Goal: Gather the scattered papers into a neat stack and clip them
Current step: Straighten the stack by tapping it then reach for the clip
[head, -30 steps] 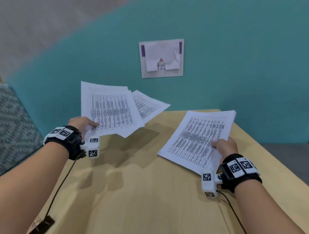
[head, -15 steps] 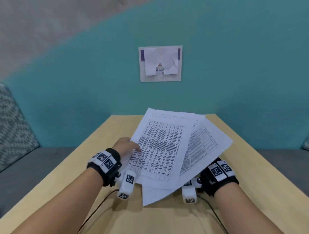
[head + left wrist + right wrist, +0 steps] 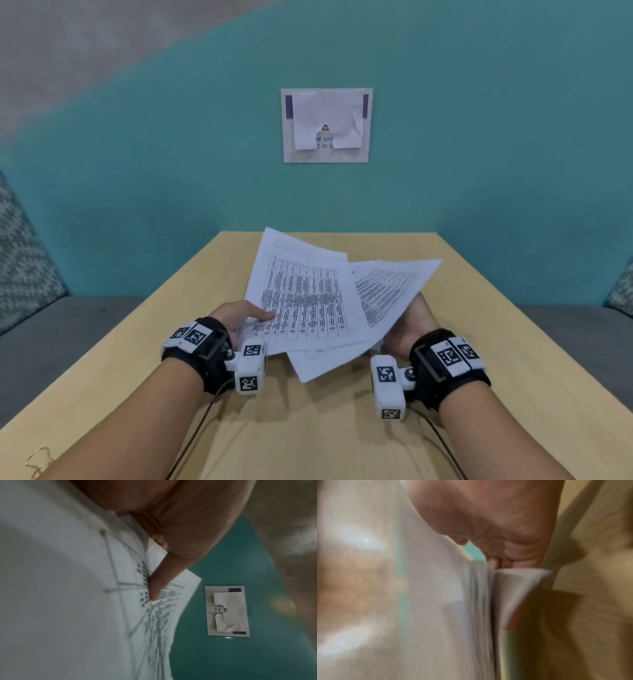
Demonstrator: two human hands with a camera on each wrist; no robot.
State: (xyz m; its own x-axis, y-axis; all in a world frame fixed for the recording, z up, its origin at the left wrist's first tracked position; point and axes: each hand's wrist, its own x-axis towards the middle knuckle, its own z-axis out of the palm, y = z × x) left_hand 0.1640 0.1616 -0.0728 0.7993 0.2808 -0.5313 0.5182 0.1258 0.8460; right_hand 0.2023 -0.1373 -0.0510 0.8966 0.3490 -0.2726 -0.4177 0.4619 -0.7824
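Several white printed papers (image 3: 305,301) are held fanned and uneven above the wooden table (image 3: 479,342). One sheet (image 3: 387,291) juts out to the right and another corner (image 3: 322,366) sticks out toward me. My left hand (image 3: 239,317) grips the left edge, with its thumb (image 3: 159,582) pressed on the top printed sheet (image 3: 68,588). My right hand (image 3: 412,322) is under the right side, its fingers (image 3: 518,555) curled round the paper edges (image 3: 513,588); that view is blurred. A gold wire clip (image 3: 38,460) lies at the table's near left corner.
A teal wall stands behind the table and bears a white sign (image 3: 325,125) with a crumpled sheet taped on it. Grey seating with patterned cushions (image 3: 24,260) flanks the table on both sides. Cables run from both wrist cameras toward me.
My hands, apart a second ago with a bundle each, have come together over the table's middle. The bundles now overlap as one fanned pile, with the right sheets spread further right.
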